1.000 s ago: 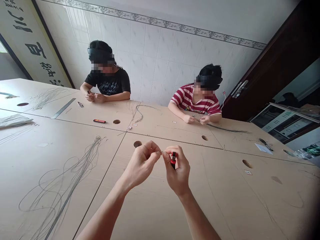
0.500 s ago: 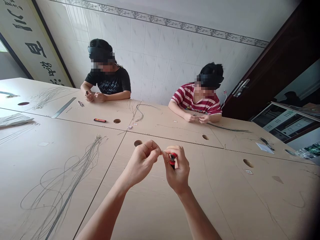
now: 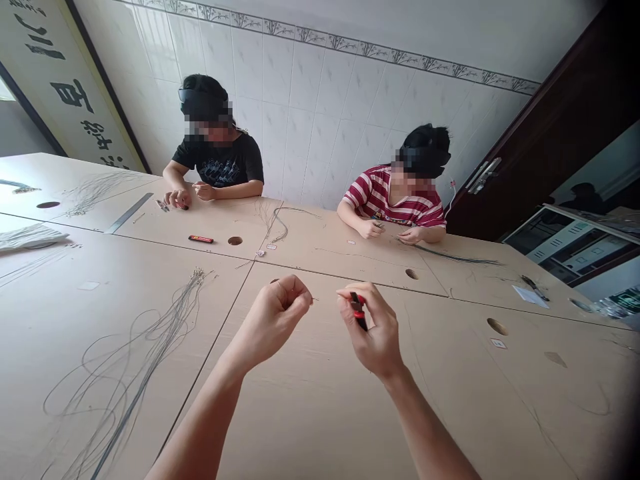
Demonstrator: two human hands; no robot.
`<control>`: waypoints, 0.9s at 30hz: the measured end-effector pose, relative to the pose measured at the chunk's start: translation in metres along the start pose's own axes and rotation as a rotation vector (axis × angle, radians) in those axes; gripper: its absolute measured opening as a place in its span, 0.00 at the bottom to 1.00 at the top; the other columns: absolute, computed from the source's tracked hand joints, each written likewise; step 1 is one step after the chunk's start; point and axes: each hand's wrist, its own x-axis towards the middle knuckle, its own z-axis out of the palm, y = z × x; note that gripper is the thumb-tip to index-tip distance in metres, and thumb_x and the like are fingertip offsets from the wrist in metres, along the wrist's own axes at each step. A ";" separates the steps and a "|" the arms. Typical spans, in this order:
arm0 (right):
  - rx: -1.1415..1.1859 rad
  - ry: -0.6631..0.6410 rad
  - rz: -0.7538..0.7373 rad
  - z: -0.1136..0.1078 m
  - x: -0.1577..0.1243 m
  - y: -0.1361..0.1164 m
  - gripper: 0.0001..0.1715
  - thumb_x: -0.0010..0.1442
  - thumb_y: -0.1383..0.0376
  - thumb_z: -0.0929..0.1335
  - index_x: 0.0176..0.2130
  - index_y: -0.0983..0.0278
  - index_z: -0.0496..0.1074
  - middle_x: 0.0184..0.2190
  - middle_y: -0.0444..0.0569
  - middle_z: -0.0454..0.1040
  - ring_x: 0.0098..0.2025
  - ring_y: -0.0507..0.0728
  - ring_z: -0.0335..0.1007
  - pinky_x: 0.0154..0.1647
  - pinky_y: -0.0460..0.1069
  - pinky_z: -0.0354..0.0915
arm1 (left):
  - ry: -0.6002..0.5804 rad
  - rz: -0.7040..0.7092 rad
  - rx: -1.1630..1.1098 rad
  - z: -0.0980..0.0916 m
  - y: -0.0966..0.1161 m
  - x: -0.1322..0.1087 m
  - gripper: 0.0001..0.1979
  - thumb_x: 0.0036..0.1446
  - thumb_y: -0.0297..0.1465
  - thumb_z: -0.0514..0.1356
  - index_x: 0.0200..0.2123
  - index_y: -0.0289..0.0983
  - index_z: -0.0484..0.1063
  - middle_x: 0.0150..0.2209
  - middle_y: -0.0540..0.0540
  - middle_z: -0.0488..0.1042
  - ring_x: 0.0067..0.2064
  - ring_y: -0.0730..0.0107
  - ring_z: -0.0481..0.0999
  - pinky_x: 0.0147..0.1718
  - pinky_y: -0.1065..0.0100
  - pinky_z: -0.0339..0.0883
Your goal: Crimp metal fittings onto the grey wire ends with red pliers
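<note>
In the middle of the head view my left hand (image 3: pixel 273 320) is closed in a pinch. A short, thin cord end (image 3: pixel 315 299) sticks out from its fingertips to the right. My right hand (image 3: pixel 373 327) is a little way off to the right, with its fingers curled round a red and black lighter (image 3: pixel 358 313). Its thumb and index fingertip come close together, and whether anything small sits between them I cannot make out. A gap separates the two hands, both raised above the table (image 3: pixel 310 413).
A bundle of thin grey cords (image 3: pixel 160 347) lies at the left. Another red and black lighter (image 3: pixel 201 239) and a steel ruler (image 3: pixel 129 213) lie farther back. Two people sit across the table: one in black (image 3: pixel 220 163), one in red stripes (image 3: pixel 395 197). Several round holes (image 3: pixel 497 326) pierce the tabletop.
My hands have moved apart from fingertip contact, the right going rightward, the left slightly leftward. The person in black has lowered a hand to the table; the person in stripes has spread both hands.
</note>
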 end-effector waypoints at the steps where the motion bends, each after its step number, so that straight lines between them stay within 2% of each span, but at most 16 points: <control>1: -0.002 -0.032 0.015 -0.004 0.003 -0.002 0.11 0.61 0.73 0.65 0.43 0.60 0.69 0.37 0.48 0.70 0.38 0.55 0.67 0.36 0.50 0.63 | -0.006 -0.003 0.012 -0.001 0.000 0.000 0.07 0.58 0.28 0.52 0.26 0.38 0.61 0.26 0.55 0.59 0.23 0.79 0.48 0.19 0.74 0.45; 5: 0.005 -0.158 0.024 -0.012 0.014 -0.013 0.07 0.63 0.71 0.65 0.40 0.60 0.69 0.36 0.47 0.70 0.38 0.54 0.66 0.38 0.49 0.63 | -0.033 0.010 0.060 -0.002 0.001 -0.001 0.07 0.57 0.27 0.51 0.26 0.38 0.62 0.27 0.54 0.60 0.25 0.77 0.52 0.20 0.74 0.48; 9: 0.017 -0.257 -0.008 -0.008 0.017 -0.022 0.05 0.63 0.71 0.65 0.38 0.60 0.67 0.34 0.46 0.69 0.37 0.54 0.64 0.40 0.51 0.62 | -0.053 0.013 0.057 0.000 0.002 -0.001 0.07 0.57 0.28 0.51 0.26 0.38 0.60 0.23 0.55 0.54 0.24 0.76 0.50 0.20 0.74 0.47; 17: 0.015 -0.294 0.011 -0.004 0.017 -0.024 0.07 0.63 0.71 0.63 0.32 0.61 0.62 0.29 0.44 0.65 0.33 0.54 0.59 0.37 0.49 0.59 | -0.092 -0.002 0.010 0.001 0.001 -0.002 0.08 0.57 0.29 0.52 0.25 0.38 0.59 0.24 0.56 0.52 0.24 0.77 0.49 0.21 0.72 0.46; 19: 0.073 -0.302 0.068 -0.006 0.018 -0.026 0.08 0.64 0.68 0.64 0.31 0.61 0.62 0.28 0.43 0.63 0.32 0.53 0.58 0.34 0.48 0.59 | -0.104 -0.001 0.009 0.001 0.002 -0.001 0.08 0.57 0.28 0.52 0.25 0.38 0.60 0.24 0.55 0.53 0.24 0.76 0.49 0.21 0.72 0.46; 23: 0.248 -0.398 0.295 -0.011 0.021 -0.026 0.12 0.65 0.60 0.64 0.30 0.61 0.63 0.26 0.42 0.60 0.28 0.50 0.54 0.29 0.47 0.55 | -0.165 0.005 -0.018 -0.001 0.005 -0.003 0.06 0.55 0.26 0.51 0.26 0.38 0.62 0.25 0.55 0.55 0.25 0.76 0.50 0.22 0.72 0.47; 27: 0.490 -0.506 0.409 -0.013 0.022 -0.020 0.13 0.64 0.57 0.65 0.30 0.62 0.67 0.28 0.44 0.64 0.31 0.52 0.59 0.34 0.48 0.59 | -0.254 0.002 -0.083 -0.005 0.007 -0.005 0.06 0.54 0.26 0.51 0.25 0.38 0.63 0.24 0.55 0.54 0.24 0.76 0.49 0.22 0.71 0.46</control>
